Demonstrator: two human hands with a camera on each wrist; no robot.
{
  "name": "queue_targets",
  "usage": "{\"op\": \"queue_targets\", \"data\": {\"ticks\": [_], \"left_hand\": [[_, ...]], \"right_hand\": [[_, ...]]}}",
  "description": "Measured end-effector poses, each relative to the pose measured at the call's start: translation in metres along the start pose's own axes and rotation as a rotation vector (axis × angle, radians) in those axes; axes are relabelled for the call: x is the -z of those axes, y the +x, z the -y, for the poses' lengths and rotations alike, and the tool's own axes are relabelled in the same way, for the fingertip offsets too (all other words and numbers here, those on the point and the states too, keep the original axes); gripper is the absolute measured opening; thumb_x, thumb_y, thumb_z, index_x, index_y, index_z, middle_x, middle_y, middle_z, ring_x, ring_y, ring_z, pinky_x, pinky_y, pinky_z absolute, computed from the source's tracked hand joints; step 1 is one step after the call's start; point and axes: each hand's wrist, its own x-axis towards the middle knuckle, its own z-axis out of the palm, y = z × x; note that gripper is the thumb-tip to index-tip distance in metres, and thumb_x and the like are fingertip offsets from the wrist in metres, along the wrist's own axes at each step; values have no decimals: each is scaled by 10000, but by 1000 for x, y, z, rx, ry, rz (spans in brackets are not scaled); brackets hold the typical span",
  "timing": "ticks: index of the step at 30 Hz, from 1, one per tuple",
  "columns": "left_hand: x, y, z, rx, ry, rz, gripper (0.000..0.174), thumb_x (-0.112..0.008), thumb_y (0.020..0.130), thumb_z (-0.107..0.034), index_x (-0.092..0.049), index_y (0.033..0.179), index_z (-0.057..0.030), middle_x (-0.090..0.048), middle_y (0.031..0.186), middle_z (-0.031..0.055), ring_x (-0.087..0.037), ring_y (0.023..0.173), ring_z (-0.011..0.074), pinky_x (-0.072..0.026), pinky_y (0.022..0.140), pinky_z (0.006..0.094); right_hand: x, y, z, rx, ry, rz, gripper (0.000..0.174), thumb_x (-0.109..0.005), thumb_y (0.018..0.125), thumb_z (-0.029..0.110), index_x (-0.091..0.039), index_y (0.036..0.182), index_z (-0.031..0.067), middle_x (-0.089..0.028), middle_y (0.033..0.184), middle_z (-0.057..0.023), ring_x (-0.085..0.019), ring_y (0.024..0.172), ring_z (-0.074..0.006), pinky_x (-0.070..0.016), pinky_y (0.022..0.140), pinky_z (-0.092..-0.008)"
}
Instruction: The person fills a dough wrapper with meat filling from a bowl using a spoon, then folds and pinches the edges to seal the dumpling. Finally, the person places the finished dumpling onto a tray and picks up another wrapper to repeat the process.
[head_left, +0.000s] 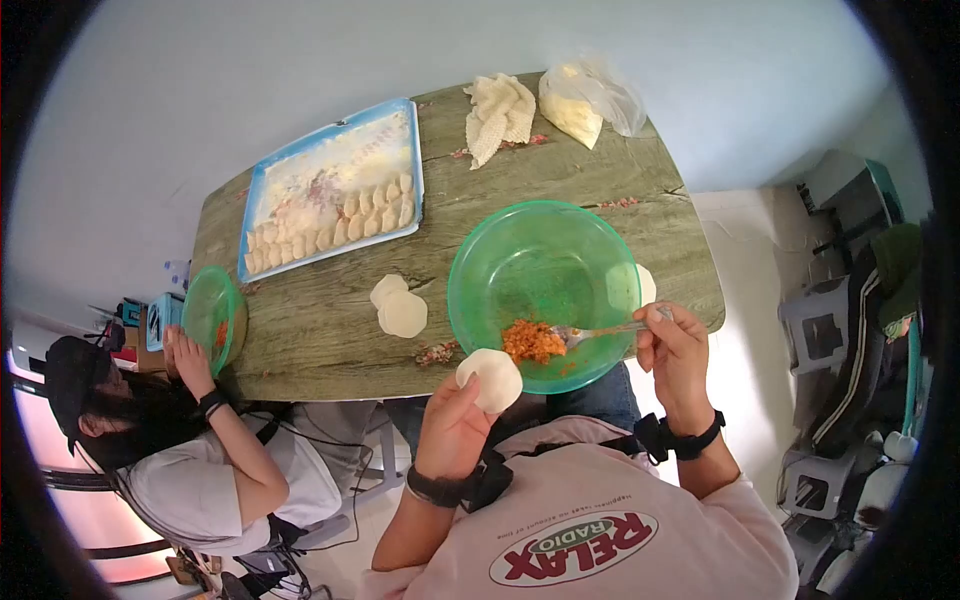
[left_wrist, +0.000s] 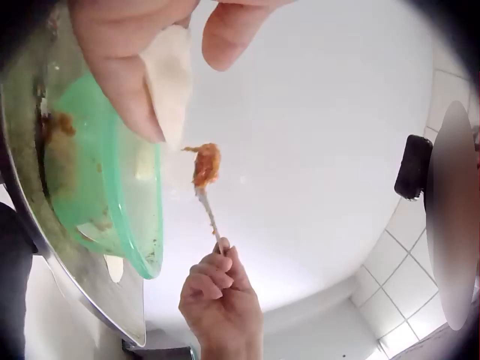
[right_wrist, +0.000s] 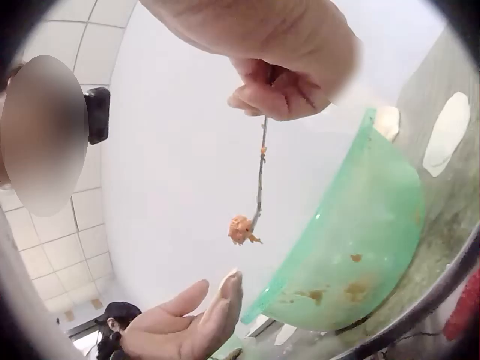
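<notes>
A round dumpling wrapper lies on the fingers of my left hand, beside the near rim of the green bowl. In the right wrist view those fingers are stretched out under the wrapper and the thumb stands apart from it. My right hand grips the handle of a metal spoon over the bowl's right side. A lump of orange-brown filling sits on the spoon's end. The right wrist view shows this filling above the left fingertips, apart from the wrapper.
Loose wrappers lie left of the bowl, others to its right. A blue-rimmed tray holds rows of folded dumplings. At the back are a cloth and a plastic bag. Another person sits left by a smaller green bowl.
</notes>
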Motion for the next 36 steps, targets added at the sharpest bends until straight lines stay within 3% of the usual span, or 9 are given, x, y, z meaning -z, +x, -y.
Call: {"op": "queue_targets", "data": {"ticks": [2, 6, 9, 11, 21, 34, 36], "left_hand": [[-9, 4, -2, 29, -62, 74, 422, -495, 934, -173, -401, 1288, 38, -501, 1274, 140, -492, 1189, 247, -400, 1000, 394], [-25, 7, -4, 48, -105, 116, 427, -447, 957, -200, -377, 1306, 38, -484, 1289, 140, -483, 1197, 241, -394, 1004, 392], [-30, 9, -4, 88, -139, 173, 439, -399, 975, -226, -349, 1325, 35, -465, 1307, 140, -471, 1209, 238, -383, 1016, 392], [-33, 8, -5, 110, -154, 202, 446, -361, 986, -240, -328, 1338, 32, -450, 1320, 139, -461, 1219, 238, -376, 1025, 391], [-27, 7, -2, 108, -115, 187, 489, -418, 967, -315, -338, 1338, -6, -439, 1342, 123, -433, 1242, 235, -355, 1038, 402], [-26, 7, 0, 110, -112, 170, 470, -411, 970, -302, -358, 1326, 0, -451, 1332, 128, -449, 1226, 242, -368, 1027, 400], [-27, 7, 0, 115, -110, 163, 469, -410, 970, -300, -357, 1326, 1, -452, 1331, 128, -451, 1224, 242, -368, 1026, 400]], "right_hand": [[-6, -6, 7, 51, 41, 7, 230, -600, 875, 211, -622, 853, -16, -554, 589, -54, -475, 458, -120, -361, 438, -219], [-18, -23, 11, 204, 34, 76, 226, -600, 874, 207, -623, 854, -17, -559, 610, -45, -486, 483, -110, -368, 455, -210], [-21, -29, 11, 357, -102, 164, 207, -622, 866, 195, -636, 866, -11, -572, 645, -48, -514, 525, -107, -396, 483, -209], [-21, -29, 13, 571, -411, 327, 183, -639, 851, 185, -651, 883, 5, -588, 685, -55, -544, 569, -112, -428, 517, -225], [-22, -29, 21, 621, -540, 509, 139, -661, 798, 146, -694, 896, 52, -629, 754, -71, -603, 662, -167, -464, 588, -265], [-18, -32, 27, 622, -507, 526, 123, -648, 811, 125, -692, 898, 49, -624, 764, -79, -604, 666, -176, -465, 584, -264], [-19, -29, 28, 685, -624, 557, 120, -644, 813, 120, -690, 891, 41, -622, 756, -81, -607, 669, -175, -465, 584, -263]]}}
